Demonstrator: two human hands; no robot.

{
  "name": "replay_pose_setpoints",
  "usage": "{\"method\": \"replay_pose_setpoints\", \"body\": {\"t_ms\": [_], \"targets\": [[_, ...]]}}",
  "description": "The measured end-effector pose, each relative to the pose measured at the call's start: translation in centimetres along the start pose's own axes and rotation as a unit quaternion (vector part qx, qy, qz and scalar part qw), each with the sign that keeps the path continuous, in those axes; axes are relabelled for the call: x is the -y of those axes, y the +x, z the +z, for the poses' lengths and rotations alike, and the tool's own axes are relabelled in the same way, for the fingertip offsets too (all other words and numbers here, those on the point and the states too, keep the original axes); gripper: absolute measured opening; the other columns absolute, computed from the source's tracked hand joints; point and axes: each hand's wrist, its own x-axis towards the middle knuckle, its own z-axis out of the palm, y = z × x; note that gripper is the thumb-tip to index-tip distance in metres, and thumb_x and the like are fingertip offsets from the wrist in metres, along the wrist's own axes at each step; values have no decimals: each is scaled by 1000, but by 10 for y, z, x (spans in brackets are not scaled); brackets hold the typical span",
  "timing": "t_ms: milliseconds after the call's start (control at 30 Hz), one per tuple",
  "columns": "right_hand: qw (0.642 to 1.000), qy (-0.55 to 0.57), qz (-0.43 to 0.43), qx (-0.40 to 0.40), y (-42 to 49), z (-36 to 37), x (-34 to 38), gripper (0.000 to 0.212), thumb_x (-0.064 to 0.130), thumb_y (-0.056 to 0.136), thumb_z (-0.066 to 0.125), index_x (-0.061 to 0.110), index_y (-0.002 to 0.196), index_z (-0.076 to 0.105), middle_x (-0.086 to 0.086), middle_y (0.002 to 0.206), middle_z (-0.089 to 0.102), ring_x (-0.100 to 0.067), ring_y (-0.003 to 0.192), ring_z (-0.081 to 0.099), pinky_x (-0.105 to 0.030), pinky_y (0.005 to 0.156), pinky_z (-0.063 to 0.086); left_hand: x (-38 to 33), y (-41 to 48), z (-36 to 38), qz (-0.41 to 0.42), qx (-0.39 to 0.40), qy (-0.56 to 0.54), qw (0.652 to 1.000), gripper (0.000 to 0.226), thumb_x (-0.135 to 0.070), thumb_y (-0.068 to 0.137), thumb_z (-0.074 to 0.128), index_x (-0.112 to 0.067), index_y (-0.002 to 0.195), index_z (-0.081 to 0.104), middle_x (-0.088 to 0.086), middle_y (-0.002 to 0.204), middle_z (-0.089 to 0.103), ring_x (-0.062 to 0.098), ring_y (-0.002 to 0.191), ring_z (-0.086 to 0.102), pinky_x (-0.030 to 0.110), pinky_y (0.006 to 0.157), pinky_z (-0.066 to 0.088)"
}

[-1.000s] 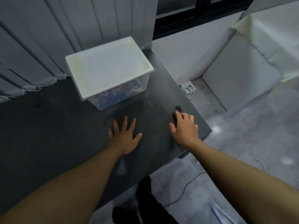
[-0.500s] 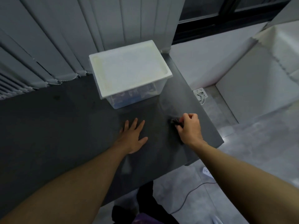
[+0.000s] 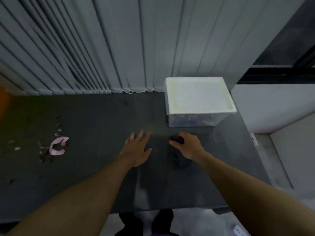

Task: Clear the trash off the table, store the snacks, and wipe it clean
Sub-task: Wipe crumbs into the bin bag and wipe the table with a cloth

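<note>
My right hand point(image 3: 188, 146) is shut on a dark cloth point(image 3: 178, 140) and presses it onto the dark table point(image 3: 95, 126), just in front of the clear storage box point(image 3: 194, 120). The box carries a white lid point(image 3: 198, 95) and shows snack packets through its wall. My left hand point(image 3: 137, 149) lies flat on the table with its fingers spread, a little left of the cloth. Far to the left lies a crumpled pink wrapper point(image 3: 57, 147) among small crumbs and scraps point(image 3: 58, 124).
Grey vertical blinds point(image 3: 102, 48) hang along the table's far edge. The table's right edge runs just past the box, with pale floor and a white wall socket point(image 3: 254, 140) beyond. My shoes show below the near edge.
The view has swung left, bringing the pink wrapper and crumbs into sight. My right hand has slid the cloth left across the table, closer to the left hand, which stays flat.
</note>
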Motion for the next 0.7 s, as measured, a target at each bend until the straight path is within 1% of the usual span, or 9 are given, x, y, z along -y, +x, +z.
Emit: {"method": "replay_pose_setpoints", "body": {"t_ms": [67,133,200,300,367,467,567,633,700], "targets": [[999,2,-34,22,10,13,29,37,47,93,64,23,76,41,8,73,45,-16,70,46,-28,56,29,29,-11,-6,-28,-10,-5,1000,72,-48,103,36,-33,159,-7,1,168,-7,39,153,-2,48,123,7],[997,2,-59,58,19,28,58,32,40,95,64,18,85,43,7,77,44,-20,78,48,-32,63,30,58,-23,-9,-52,-26,-19,998,72,-45,103,38,-33,159,-5,1,168,-5,39,153,-1,48,123,7],[993,-9,-82,85,29,44,87,29,38,95,64,18,91,43,5,86,49,-21,84,50,-31,69,32,86,-35,-11,-79,-34,-34,996,71,-44,103,38,-33,160,-3,2,168,-3,38,153,-1,48,123,7],[989,-8,-110,99,41,71,134,25,37,93,67,23,93,46,2,94,53,-18,86,50,-27,67,33,128,-53,-12,-112,-34,-48,992,69,-40,104,37,-32,160,-3,2,168,-4,38,153,-2,47,124,5],[987,9,-117,112,48,91,165,22,37,91,69,22,96,53,2,96,58,-17,87,53,-27,67,36,155,-63,-10,-131,-34,-58,989,69,-38,104,36,-31,160,-3,3,168,-4,38,153,-1,48,124,5],[982,56,-122,135,58,121,201,28,38,89,72,15,99,61,0,97,64,-19,90,59,-33,73,46,189,-72,-5,-155,-34,-67,985,68,-38,104,35,-30,160,-2,4,168,-3,38,153,-1,48,124,5],[980,88,-100,149,68,146,221,36,39,85,76,17,110,63,0,107,66,-19,99,62,-40,84,53,217,-76,3,-157,-41,-51,985,67,-37,104,34,-27,160,-1,5,168,0,36,153,3,47,124,8],[985,57,-90,134,75,158,223,45,39,83,78,17,118,61,2,114,64,-19,104,60,-34,83,49,232,-76,10,-141,-47,-38,988,67,-36,104,35,-24,161,0,7,168,4,33,153,6,46,123,10],[992,-5,-82,98,83,167,217,52,37,83,78,15,125,56,-2,119,61,-22,107,57,-27,79,42,244,-75,16,-115,-41,-42,992,67,-34,104,36,-23,161,1,8,168,4,31,154,6,45,123,11]]}}
